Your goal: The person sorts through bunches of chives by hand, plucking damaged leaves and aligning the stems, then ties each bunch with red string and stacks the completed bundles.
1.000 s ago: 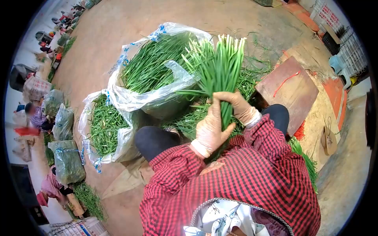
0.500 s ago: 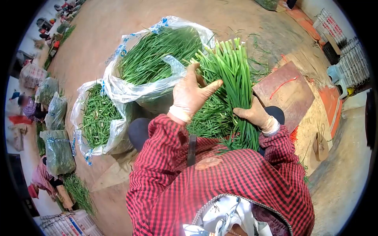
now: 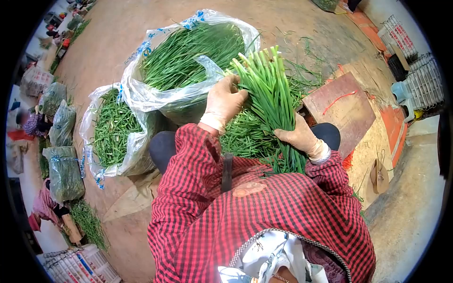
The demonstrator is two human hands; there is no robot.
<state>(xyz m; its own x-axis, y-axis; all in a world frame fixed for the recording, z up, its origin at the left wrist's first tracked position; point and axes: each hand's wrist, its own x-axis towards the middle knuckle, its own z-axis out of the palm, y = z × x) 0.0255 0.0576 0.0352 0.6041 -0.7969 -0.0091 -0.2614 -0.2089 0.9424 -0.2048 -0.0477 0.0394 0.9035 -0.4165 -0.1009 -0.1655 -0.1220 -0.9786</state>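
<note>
A bunch of long green stalks [image 3: 271,94], pale cut ends up, leans in front of me. My right hand [image 3: 302,137], in a thin pale glove, is wrapped round its lower leafy part. At the bunch's upper left edge, my left hand [image 3: 225,101], also gloved, has its fingers pinched together near a pale stalk end; what is between them is too small to make out. Loose greens [image 3: 247,137] lie beneath the bunch. Left of the hands, a large clear bag [image 3: 165,99] holds long green stalks, and a smaller bag [image 3: 127,162] beside it holds shorter green pieces.
A reddish-brown board [image 3: 349,111] with a red string lies at the right, near a sandal [image 3: 379,177]. Packed bags [image 3: 63,172] and co-workers [image 3: 47,205] line the left side. White crates [image 3: 85,264] stand at the lower left, others [image 3: 424,78] at the far right.
My left hand has left the lower stalks and moved up to the bunch's left edge, its fingers closing. My right hand has shifted lower round the leaves, and the bunch now leans left.
</note>
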